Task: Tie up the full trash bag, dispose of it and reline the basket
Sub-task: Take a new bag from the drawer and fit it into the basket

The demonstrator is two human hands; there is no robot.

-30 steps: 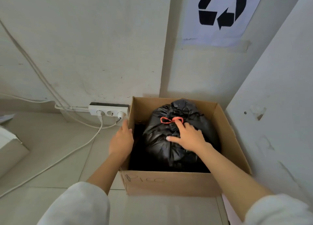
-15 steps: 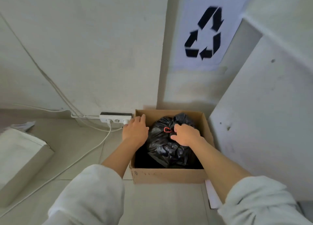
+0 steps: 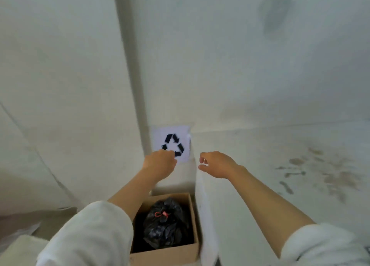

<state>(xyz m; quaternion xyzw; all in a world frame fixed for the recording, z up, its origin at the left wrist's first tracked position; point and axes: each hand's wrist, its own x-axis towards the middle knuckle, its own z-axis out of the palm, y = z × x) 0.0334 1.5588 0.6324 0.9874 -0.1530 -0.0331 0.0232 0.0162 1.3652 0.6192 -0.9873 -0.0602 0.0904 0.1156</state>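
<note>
Black plastic trash bag [image 3: 166, 232], red-tied, sits in brown cardboard box [image 3: 166, 253]: disposal looks done, relining left. Above box: your right hand [image 3: 218, 164] loose, empty; left hand [image 3: 160, 163] can't tell.

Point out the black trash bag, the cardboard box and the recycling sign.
black trash bag [image 3: 166, 230], head view, crumpled middle
cardboard box [image 3: 166, 256], head view, near outer wall
recycling sign [image 3: 173, 144], head view, paper between its arrows

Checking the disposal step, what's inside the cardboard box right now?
A black trash bag, tied with a red tie, sits inside the cardboard box. Anything beneath the bag is hidden.
</note>
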